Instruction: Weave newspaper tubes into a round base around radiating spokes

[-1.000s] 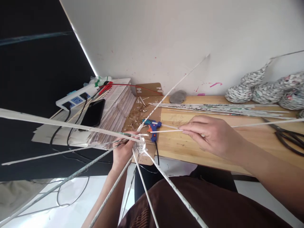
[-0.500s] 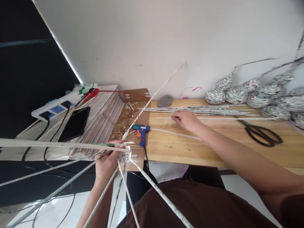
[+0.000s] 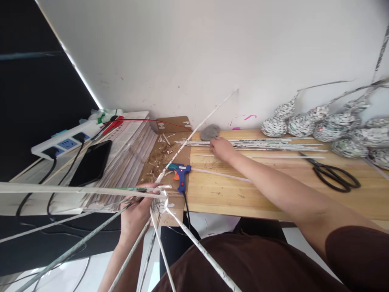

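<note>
My left hand [image 3: 136, 215] is closed around a small woven piece [image 3: 159, 202] of rolled newspaper, at the lower left of centre. Several long paper tubes [image 3: 197, 247] fan out from it, toward me, to the left and up toward the wall. Over a bundle of thin rolled paper tubes [image 3: 267, 144] on the table, my right hand [image 3: 223, 150] has its fingers curled down and pressed together. Its fingertips are hidden, so whether they hold a tube does not show. Just below that hand lies a single white paper tube [image 3: 282, 157].
A blue glue gun [image 3: 181, 174] lies on scrap-strewn cardboard [image 3: 174, 217]. Black scissors [image 3: 334, 174] and woven gourd shapes [image 3: 275, 126] are at right, a grey stone [image 3: 210, 132] by the wall. Stacked paper [image 3: 133, 150] at left carries a phone [image 3: 91, 162] and power strip [image 3: 63, 140].
My right hand has moved left and slightly away from me, from beside the single white tube to the left part of the bundle. My left hand keeps its hold on the woven piece.
</note>
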